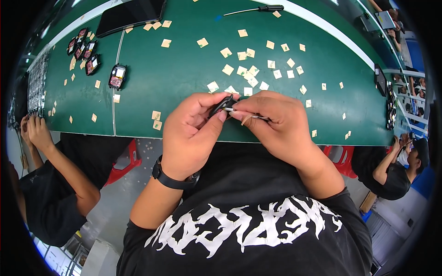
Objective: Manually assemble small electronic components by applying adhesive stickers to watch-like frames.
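Observation:
Close to the table's near edge, my left hand [189, 126] is closed on a small black watch case [223, 105], gripped between thumb and fingers. My right hand [281, 120] meets it from the other side, with thumb and fingertips pinched together at the case. A small silvery piece shows between the two hands, and a thin pale strip [247, 119] sticks out under the right fingers. What exactly the right fingers pinch is mostly hidden. An opened watch case [118, 76] showing its inner parts lies on the table to the left.
Many small beige paper squares [242, 33] are scattered over the green table [175, 69]. Several opened watch cases [92, 64] cluster at the far left. A black flat panel [131, 17] and a screwdriver [271, 8] lie at the back. People sit on both sides.

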The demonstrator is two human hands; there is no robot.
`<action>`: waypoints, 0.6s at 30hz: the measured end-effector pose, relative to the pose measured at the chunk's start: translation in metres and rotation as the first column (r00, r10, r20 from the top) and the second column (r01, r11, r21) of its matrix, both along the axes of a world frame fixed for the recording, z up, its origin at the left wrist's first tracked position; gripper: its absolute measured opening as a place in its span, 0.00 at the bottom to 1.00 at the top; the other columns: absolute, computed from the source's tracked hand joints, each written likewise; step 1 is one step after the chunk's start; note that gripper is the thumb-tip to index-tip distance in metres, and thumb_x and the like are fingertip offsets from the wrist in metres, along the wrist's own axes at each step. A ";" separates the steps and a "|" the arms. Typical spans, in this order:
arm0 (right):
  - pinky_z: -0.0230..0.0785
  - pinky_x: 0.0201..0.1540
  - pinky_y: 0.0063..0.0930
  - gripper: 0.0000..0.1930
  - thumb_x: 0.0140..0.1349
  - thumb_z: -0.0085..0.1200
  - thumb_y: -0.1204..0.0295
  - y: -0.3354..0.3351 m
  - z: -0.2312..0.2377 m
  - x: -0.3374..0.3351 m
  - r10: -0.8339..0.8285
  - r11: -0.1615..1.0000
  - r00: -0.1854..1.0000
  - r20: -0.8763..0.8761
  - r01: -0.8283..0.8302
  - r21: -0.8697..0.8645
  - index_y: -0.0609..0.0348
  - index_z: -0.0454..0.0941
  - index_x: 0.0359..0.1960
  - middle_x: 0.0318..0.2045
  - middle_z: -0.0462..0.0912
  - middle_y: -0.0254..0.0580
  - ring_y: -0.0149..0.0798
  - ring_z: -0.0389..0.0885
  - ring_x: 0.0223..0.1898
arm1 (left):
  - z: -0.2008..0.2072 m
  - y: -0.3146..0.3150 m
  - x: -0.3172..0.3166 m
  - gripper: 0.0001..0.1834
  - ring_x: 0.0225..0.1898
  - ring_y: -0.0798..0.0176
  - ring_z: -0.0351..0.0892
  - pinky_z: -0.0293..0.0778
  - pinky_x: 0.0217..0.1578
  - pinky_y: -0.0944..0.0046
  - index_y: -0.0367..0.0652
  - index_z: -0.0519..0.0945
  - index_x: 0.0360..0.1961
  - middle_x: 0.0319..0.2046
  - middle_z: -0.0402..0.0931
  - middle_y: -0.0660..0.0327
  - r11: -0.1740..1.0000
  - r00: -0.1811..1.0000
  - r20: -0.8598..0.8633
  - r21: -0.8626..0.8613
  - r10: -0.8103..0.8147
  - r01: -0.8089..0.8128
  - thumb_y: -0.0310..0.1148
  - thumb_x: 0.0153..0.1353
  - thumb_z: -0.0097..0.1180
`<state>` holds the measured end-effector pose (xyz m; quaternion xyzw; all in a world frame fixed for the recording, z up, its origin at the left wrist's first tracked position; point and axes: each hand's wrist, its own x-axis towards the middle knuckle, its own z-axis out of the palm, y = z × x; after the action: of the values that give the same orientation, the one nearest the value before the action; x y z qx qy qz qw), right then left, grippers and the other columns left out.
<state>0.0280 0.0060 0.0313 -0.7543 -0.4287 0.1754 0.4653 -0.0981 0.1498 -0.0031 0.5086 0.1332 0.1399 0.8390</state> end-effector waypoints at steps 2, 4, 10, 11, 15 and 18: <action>0.70 0.28 0.26 0.05 0.58 0.65 0.79 0.000 -0.002 0.001 -0.004 1.000 1.000 0.021 0.004 0.007 0.62 0.86 0.37 0.28 0.85 0.44 0.34 0.81 0.25 | 0.000 0.001 0.001 0.17 0.58 0.64 0.77 0.71 0.60 0.66 0.30 0.74 0.56 0.54 0.78 0.51 1.000 1.000 -0.014 -0.007 -0.009 0.009 0.12 0.68 0.47; 0.70 0.28 0.26 0.06 0.57 0.66 0.79 0.000 -0.002 0.002 -0.004 1.000 1.000 0.029 0.004 -0.007 0.62 0.86 0.36 0.27 0.84 0.44 0.34 0.80 0.25 | 0.001 0.002 0.002 0.17 0.58 0.64 0.77 0.71 0.60 0.66 0.30 0.74 0.56 0.54 0.78 0.52 1.000 0.999 -0.026 -0.015 -0.019 0.019 0.12 0.68 0.47; 0.69 0.28 0.27 0.07 0.55 0.69 0.77 0.010 0.001 0.000 -0.110 0.991 0.986 -0.121 0.100 -0.086 0.63 0.83 0.33 0.27 0.82 0.40 0.34 0.77 0.25 | 0.001 -0.003 0.001 0.17 0.57 0.58 0.79 0.75 0.59 0.59 0.30 0.72 0.57 0.55 0.78 0.47 0.991 0.998 -0.051 0.126 0.040 -0.033 0.14 0.67 0.50; 0.68 0.28 0.24 0.08 0.55 0.70 0.77 0.012 0.001 0.000 -0.188 0.980 0.960 -0.209 0.169 -0.107 0.64 0.81 0.31 0.26 0.82 0.37 0.30 0.76 0.25 | 0.002 -0.002 0.000 0.18 0.57 0.61 0.78 0.74 0.59 0.62 0.30 0.72 0.58 0.55 0.77 0.49 0.996 0.998 -0.045 0.086 0.035 -0.031 0.13 0.68 0.48; 0.64 0.26 0.19 0.10 0.54 0.72 0.76 0.017 -0.009 0.012 -0.199 0.976 0.840 -0.504 0.217 -0.024 0.64 0.80 0.30 0.24 0.78 0.29 0.21 0.71 0.25 | 0.001 0.000 0.001 0.17 0.56 0.64 0.78 0.74 0.59 0.65 0.29 0.72 0.58 0.54 0.77 0.51 0.999 1.000 -0.017 0.036 0.007 -0.006 0.13 0.69 0.46; 0.60 0.25 0.17 0.10 0.56 0.71 0.76 0.018 -0.002 0.022 -0.118 0.988 0.818 -0.563 0.042 -0.145 0.63 0.79 0.32 0.22 0.74 0.25 0.18 0.67 0.24 | -0.001 0.002 -0.003 0.18 0.57 0.59 0.79 0.77 0.59 0.55 0.29 0.72 0.58 0.55 0.77 0.48 0.995 0.998 -0.058 0.103 0.003 0.003 0.14 0.67 0.51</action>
<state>0.0500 0.0244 0.0292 -0.7125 -0.2261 0.3999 0.5304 -0.1014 0.1523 -0.0045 0.5552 0.1500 0.1316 0.8074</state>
